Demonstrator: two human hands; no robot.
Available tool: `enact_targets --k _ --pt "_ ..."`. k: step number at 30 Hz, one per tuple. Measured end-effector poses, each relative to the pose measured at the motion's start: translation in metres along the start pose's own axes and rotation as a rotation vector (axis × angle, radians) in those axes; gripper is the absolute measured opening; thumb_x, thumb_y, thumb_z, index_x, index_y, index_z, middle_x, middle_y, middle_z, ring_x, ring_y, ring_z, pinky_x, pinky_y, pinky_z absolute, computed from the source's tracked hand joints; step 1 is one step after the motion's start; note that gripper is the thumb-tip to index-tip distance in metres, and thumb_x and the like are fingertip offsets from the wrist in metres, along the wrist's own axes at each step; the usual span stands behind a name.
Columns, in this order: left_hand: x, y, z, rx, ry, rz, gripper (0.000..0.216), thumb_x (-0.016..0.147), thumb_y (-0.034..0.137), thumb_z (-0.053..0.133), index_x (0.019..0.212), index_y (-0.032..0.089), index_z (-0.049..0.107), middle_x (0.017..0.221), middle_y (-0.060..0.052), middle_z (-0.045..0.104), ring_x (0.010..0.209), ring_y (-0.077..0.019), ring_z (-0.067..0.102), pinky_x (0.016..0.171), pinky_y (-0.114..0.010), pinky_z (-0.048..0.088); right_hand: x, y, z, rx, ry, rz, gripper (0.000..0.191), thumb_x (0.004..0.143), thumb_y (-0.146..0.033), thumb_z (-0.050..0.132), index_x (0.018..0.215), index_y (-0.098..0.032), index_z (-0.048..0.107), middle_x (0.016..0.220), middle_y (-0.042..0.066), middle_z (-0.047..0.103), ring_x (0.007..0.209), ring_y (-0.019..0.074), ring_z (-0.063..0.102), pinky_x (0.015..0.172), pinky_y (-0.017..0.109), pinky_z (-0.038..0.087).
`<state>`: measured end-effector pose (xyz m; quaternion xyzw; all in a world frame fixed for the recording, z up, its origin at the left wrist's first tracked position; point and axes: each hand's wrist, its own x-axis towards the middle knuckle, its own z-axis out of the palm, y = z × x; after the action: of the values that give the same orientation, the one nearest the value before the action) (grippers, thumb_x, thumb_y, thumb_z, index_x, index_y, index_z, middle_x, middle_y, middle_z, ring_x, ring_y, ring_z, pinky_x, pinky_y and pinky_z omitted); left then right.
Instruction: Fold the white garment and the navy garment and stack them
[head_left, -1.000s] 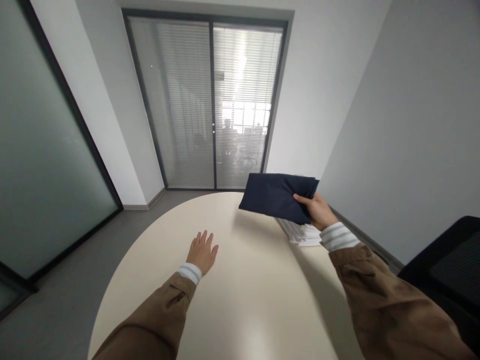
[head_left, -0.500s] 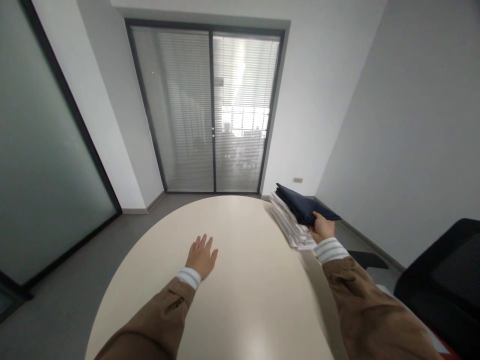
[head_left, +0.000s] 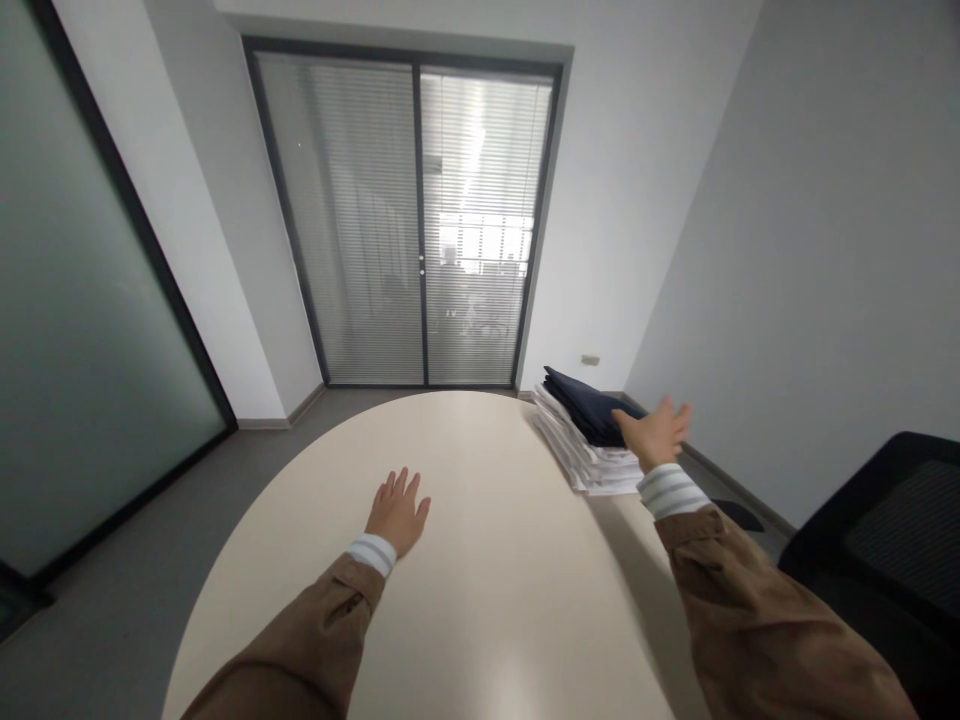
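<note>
A folded dark navy cloth (head_left: 583,404) lies on top of a stack of folded white cloths (head_left: 577,456) at the right rim of the round cream table (head_left: 480,600). My right hand (head_left: 654,432) hovers open just right of the navy cloth, fingers spread, holding nothing. Flat on the tabletop left of centre rests my left hand (head_left: 397,511), fingers stretched out and empty. Both arms wear brown sleeves with striped cuffs.
A black chair (head_left: 877,540) stands at the right, close to the table. Glass doors with blinds (head_left: 420,220) are straight ahead, a frosted glass wall (head_left: 82,300) is at the left, and grey floor surrounds the table.
My right hand carried the navy cloth to the right, set it on the white stack and let go. It is now open. My left hand stayed flat on the table.
</note>
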<state>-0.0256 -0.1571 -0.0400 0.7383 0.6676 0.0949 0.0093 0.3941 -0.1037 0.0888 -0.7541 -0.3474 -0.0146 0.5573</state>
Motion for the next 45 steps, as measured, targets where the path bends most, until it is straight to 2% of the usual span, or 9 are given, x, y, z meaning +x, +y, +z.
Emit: enact_targets --k 3,6,12,16,25,28,34,39,45 --pt "0.001 -0.001 0.002 -0.004 0.015 0.001 0.057 0.099 0.041 0.038 0.148 0.013 0.044 0.158 -0.016 0.032 0.147 -0.0342 0.026 0.117 -0.050 0.024 0.006 -0.015 0.009 -0.074 -0.183 -0.272 0.064 0.079 -0.050 0.066 0.135 -0.021 0.056 0.155 0.014 0.036 0.147 0.0430 0.013 0.113 0.071 0.007" --pt "0.001 -0.001 0.003 0.006 0.030 0.011 0.056 0.099 0.041 0.038 0.147 0.012 0.045 0.158 -0.016 0.034 0.146 -0.0343 0.027 0.117 -0.049 0.024 0.017 -0.032 0.025 -0.090 -0.407 -0.389 0.056 0.084 -0.057 0.058 0.128 -0.022 0.063 0.148 0.013 0.048 0.146 0.0393 0.020 0.115 0.068 0.010" --pt "0.002 -0.001 0.004 0.025 0.039 0.016 0.056 0.099 0.041 0.038 0.147 0.013 0.045 0.157 -0.015 0.035 0.146 -0.0341 0.027 0.117 -0.048 0.023 0.019 -0.033 0.050 -0.012 -0.671 -0.332 0.063 0.070 -0.064 0.072 0.114 -0.019 0.069 0.136 0.015 0.059 0.134 0.0343 0.044 0.113 0.063 0.022" --pt "0.003 -0.001 0.004 0.033 0.039 0.013 0.056 0.099 0.041 0.039 0.147 0.013 0.046 0.157 -0.015 0.035 0.146 -0.0342 0.028 0.117 -0.049 0.024 0.010 -0.025 0.052 0.013 -0.701 -0.300 0.058 0.067 -0.065 0.074 0.101 -0.018 0.072 0.128 0.015 0.064 0.126 0.0326 0.053 0.112 0.058 0.028" --pt "0.002 0.011 -0.006 -0.028 0.141 0.097 0.046 0.094 0.033 0.046 0.135 0.017 0.058 0.148 -0.012 0.049 0.139 -0.0323 0.039 0.116 -0.048 0.028 -0.046 -0.058 0.019 -0.178 -0.503 -0.747 0.038 0.093 -0.039 0.048 0.117 -0.018 0.067 0.125 0.014 0.064 0.125 0.0315 0.051 0.111 0.049 0.034" --pt "0.008 0.025 -0.008 -0.055 0.180 0.204 0.046 0.093 0.033 0.047 0.136 0.019 0.057 0.149 -0.010 0.048 0.140 -0.0301 0.038 0.117 -0.047 0.026 -0.094 -0.051 0.020 -0.088 -0.660 -0.909 0.036 0.096 -0.037 0.043 0.117 -0.020 0.066 0.121 0.012 0.065 0.121 0.0286 0.054 0.109 0.045 0.038" --pt "0.014 0.035 0.001 -0.089 0.055 0.300 0.052 0.097 0.042 0.046 0.146 0.024 0.047 0.157 -0.010 0.037 0.145 -0.0316 0.030 0.118 -0.050 0.025 -0.176 -0.003 0.047 -0.166 -0.955 -0.907 0.050 0.097 -0.045 0.043 0.138 -0.019 0.055 0.148 0.014 0.048 0.140 0.0301 0.039 0.117 0.050 0.027" --pt "0.015 0.030 0.006 -0.090 0.005 0.323 0.052 0.099 0.043 0.042 0.147 0.023 0.046 0.158 -0.011 0.034 0.147 -0.0317 0.026 0.119 -0.051 0.024 -0.184 0.017 0.050 -0.278 -1.161 -0.881 0.060 0.099 -0.051 0.037 0.151 -0.021 0.041 0.159 0.012 0.032 0.148 0.0321 0.023 0.119 0.054 0.019" --pt "0.017 0.030 0.005 -0.091 0.000 0.324 0.052 0.099 0.043 0.042 0.147 0.023 0.045 0.159 -0.010 0.034 0.148 -0.0320 0.025 0.119 -0.051 0.024 -0.179 0.018 0.052 -0.280 -1.174 -0.870 0.060 0.098 -0.050 0.038 0.151 -0.022 0.040 0.160 0.011 0.029 0.149 0.0317 0.020 0.120 0.053 0.017"
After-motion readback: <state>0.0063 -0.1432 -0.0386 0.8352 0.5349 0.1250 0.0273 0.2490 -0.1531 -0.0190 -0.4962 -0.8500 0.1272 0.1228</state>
